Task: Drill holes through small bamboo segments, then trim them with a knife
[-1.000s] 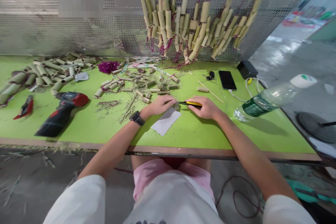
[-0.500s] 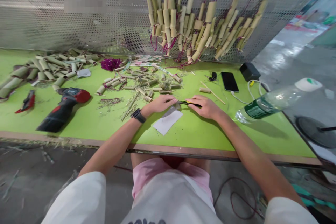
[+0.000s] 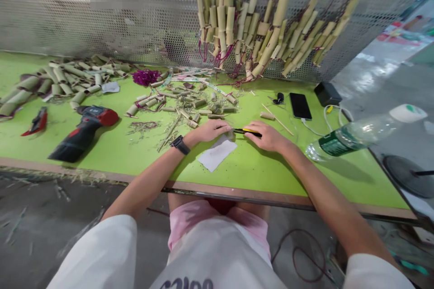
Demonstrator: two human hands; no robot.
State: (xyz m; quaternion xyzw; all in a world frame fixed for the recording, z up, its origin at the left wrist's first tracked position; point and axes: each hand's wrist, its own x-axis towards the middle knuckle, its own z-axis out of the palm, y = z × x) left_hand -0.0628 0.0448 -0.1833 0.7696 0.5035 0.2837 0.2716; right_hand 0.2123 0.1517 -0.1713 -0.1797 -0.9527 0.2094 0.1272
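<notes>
My right hand (image 3: pixel 266 135) is closed round a yellow-and-black utility knife (image 3: pixel 252 132), its blade end pointing left. Facing it, my left hand (image 3: pixel 210 131) has its fingers pinched together at a small greyish-brown piece (image 3: pixel 230 135), too small and covered to name surely. The knife's tip reaches close to that piece; whether they touch I cannot tell. Beneath the fingers, a white sheet of paper (image 3: pixel 217 153) lies on the green tabletop (image 3: pixel 264 176). A short bamboo piece (image 3: pixel 267 115) and a thin stick (image 3: pixel 278 119) rest beyond my right hand.
Left stand a cordless drill (image 3: pixel 84 131), red pruning shears (image 3: pixel 35 122) and a bamboo pile (image 3: pixel 68 79). Cut pieces (image 3: pixel 200 103) and purple string (image 3: pixel 145 77) lie behind my left hand. At right are a phone (image 3: pixel 300 106) and a bottle (image 3: pixel 359 133). Bamboo strings (image 3: pixel 271 45) hang behind.
The view has shifted slightly, so the background sits a little further right. The knife and both hands keep nearly the same pose, with my right hand marginally further right.
</notes>
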